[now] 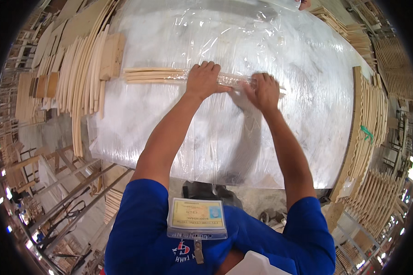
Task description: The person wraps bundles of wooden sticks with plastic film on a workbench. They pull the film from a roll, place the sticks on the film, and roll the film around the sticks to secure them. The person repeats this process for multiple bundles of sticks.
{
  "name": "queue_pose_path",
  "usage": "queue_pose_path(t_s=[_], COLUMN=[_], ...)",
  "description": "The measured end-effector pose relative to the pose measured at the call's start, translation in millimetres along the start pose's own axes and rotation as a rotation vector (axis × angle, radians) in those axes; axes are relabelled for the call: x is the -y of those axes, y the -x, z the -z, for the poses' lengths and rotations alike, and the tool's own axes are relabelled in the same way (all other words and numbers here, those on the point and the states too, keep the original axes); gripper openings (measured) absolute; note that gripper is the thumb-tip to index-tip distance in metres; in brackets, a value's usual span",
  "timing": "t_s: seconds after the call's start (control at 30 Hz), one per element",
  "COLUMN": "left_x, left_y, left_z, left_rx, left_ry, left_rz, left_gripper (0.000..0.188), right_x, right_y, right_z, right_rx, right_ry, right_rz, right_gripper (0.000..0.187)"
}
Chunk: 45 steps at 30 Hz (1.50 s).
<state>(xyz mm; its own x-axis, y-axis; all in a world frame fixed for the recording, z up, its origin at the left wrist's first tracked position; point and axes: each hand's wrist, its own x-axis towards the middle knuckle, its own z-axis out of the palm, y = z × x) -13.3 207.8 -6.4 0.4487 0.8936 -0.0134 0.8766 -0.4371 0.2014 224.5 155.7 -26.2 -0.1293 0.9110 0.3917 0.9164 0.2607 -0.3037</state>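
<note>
- The person point(137, 224) wears the camera on the head.
- It looks down past the blue shirt point(250, 229) at the white table point(312, 133).
- The shirt is close, the table farther.
- The view is round and wide.

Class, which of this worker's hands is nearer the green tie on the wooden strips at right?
Right. The right hand is over the right part of the wooden bundle, left of the green tie; the left hand is farther left along it.

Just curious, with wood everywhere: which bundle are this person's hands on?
The pale bundle lying crosswise on the table, under the left hand and right hand; neither hand touches the side stacks.
</note>
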Motion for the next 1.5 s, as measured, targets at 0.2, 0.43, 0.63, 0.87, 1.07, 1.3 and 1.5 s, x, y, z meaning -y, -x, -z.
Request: queue_pose_path(t_s=[0.2,0.43,0.63,0.87,1.07,1.3,1.5], left_x=[-29,-56,-32,-22,0,-48,-76], left_y=[67,108,87,26,-6,73,126], left_z=[-10,-1,-32,-27,-15,-18,-26], left_rx=[-0.047,0.124,-0.339,-0.492,-0.175,-0.023,-0.087], left_ry=[0.072,0.07,0.095,0.043,0.047,0.061,0.202], left_rz=[0.025,0.067,0.083,-0.164,-0.011,-0.031,0.055], left_gripper=[0.088,0.092,0.081,0.079,0.071,0.074,0.091], right_x=[24,59,46,-7,-5,20,55], right_y=[74,151,68,-47,-33,88,186], right_z=[28,38,15,-7,6,51,66], right_rx=[0.025,0.001,-0.005,-0.081,0.14,0.103,0.085], right_ry=[-0.037,0.036,0.017,0.015,-0.095,0.014,0.042], right_rz=[0.02,-0.065,-0.141,-0.229,-0.167,-0.12,-0.135], right_gripper=[0.067,0.088,0.101,0.09,0.064,0.066,0.088])
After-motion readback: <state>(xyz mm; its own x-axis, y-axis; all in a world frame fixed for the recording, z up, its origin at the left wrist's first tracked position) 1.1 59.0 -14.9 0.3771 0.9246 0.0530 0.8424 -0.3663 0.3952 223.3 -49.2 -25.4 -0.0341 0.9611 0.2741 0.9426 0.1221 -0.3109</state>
